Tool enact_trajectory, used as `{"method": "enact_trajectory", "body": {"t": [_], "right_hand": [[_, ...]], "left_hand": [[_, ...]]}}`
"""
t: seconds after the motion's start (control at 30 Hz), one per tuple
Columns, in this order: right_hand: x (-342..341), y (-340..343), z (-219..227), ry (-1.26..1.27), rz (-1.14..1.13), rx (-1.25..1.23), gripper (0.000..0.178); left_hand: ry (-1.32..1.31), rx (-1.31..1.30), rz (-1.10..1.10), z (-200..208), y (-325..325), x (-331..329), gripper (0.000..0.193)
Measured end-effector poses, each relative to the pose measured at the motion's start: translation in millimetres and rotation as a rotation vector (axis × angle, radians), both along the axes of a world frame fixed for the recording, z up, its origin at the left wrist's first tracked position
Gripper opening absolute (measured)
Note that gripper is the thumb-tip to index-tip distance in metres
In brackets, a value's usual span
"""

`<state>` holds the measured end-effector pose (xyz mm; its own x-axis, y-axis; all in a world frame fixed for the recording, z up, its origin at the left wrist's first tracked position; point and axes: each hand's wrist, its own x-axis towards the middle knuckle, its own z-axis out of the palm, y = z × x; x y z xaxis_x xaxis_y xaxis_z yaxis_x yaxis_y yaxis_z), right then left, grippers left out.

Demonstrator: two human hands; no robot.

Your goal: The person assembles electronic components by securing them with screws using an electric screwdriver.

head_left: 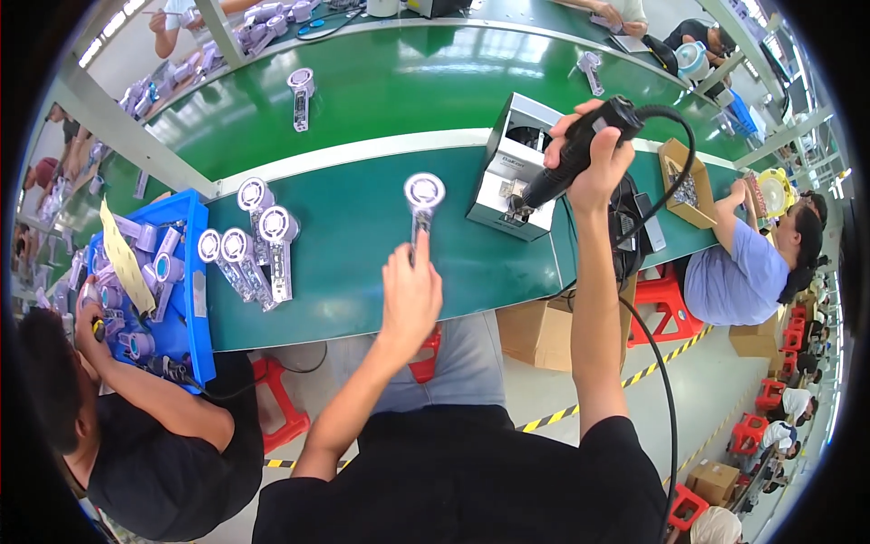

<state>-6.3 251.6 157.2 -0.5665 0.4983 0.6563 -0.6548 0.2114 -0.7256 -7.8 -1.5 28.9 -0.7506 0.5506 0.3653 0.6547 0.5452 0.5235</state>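
Observation:
My right hand [600, 172] is wrapped round a black electric screwdriver [573, 156], tilted with its tip down at the front of a silver-grey screw feeder [504, 185]. Part of the feeder is hidden behind the tool and my hand. On the green bench lies a pale lilac handheld fan [424, 191], round head away from me, its handle open with inner parts showing. My left hand [412, 292] grips the lower end of that handle, index finger stretched along it. To its left, several similar fans [277, 227] lie grouped with their handles open.
A blue bin [201, 299] full of fan parts stands at the left, where a co-worker's hand [89, 313] reaches in. An open cardboard box [686, 181] of small parts sits right. Beyond the white rail, fans [301, 98] lie on a green belt. The screwdriver's black cable [693, 145] loops down right.

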Motion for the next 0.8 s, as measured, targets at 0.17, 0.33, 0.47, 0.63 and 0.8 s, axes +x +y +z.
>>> {"method": "enact_trajectory", "body": {"t": [0.17,0.33,0.47,0.63,0.8], "right_hand": [[-14.8,-0.5,3.0,-0.134,-0.043,-0.004,0.058],[-19.1,2.0,-1.0,-0.223,-0.038,-0.2,0.059],[-5.3,-28.6,-19.3,-0.067,0.175,-0.36,0.068],[-15.0,-78.7,-31.0,0.003,0.199,-0.212,0.076],[-19.9,-89.5,-35.7,-0.033,0.153,-0.084,0.079]], "left_hand": [[0.116,0.091,-0.083,-20.2,0.9,31.4,0.059],[0.135,0.103,-0.131,-31.2,0.4,21.4,0.06],[0.14,0.14,-0.16,-31.6,4.2,20.1,0.056],[0.182,0.122,-0.147,-35.2,4.7,19.8,0.057],[0.202,0.111,-0.135,-38.7,3.9,19.9,0.059]]}}
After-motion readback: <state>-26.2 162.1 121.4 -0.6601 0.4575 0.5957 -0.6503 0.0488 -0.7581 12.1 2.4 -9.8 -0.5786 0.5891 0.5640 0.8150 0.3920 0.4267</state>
